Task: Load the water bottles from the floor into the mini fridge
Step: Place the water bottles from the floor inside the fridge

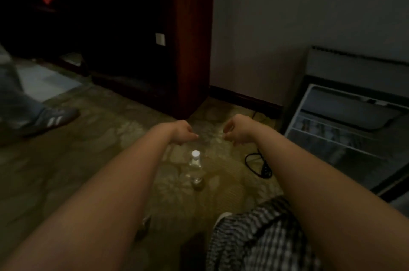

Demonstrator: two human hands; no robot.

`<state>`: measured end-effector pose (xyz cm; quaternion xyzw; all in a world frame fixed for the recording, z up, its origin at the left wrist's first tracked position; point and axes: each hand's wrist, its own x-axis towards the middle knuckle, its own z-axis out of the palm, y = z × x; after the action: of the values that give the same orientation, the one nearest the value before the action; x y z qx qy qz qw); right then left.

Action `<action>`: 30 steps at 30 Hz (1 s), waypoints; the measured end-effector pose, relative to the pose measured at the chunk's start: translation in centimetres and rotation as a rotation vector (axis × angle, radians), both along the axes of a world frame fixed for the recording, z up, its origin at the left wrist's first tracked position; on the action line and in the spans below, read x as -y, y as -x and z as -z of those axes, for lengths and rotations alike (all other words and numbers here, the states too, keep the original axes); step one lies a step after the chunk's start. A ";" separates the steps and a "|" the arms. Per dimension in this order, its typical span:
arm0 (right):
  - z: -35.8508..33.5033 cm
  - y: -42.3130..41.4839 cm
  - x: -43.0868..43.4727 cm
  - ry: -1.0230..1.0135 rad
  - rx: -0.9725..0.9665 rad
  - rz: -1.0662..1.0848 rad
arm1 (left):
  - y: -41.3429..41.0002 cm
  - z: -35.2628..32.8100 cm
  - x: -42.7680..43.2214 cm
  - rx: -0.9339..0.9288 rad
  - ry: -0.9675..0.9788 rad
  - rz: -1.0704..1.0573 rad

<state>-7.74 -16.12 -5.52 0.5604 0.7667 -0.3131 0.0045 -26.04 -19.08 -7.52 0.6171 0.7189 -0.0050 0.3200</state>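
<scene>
Water bottle (195,166) stands upright on the carpeted floor (88,149), between the outstretched forearms and a little nearer the person than both hands. To my eye a careless reach in this dim light could tip it, since it is tall and narrow and stands on soft carpet. It might then roll toward the black cable (265,171) beside it. It is clear plastic with a white cap; how full it is, I cannot tell. Left hand (183,132) and right hand (236,132) hover apart, fingers loosely curled, holding nothing. Mini fridge (345,115) gapes open at the floor's right edge.
</scene>
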 end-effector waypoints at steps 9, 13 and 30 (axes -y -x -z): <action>8.1 12.5 6.5 0.182 -0.010 -0.161 | 11.0 7.9 9.1 0.118 0.099 -0.214; 12.4 16.2 8.5 0.225 0.016 -0.244 | 13.8 12.4 13.3 0.269 0.145 -0.394; 24.3 22.6 9.3 0.152 0.019 -0.448 | 12.3 25.5 17.0 0.725 -0.072 -0.857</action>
<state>-30.36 -25.37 -29.83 0.3773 0.8460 -0.3561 0.1231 -38.36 -36.06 -32.98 0.2428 0.7491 0.3622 0.4987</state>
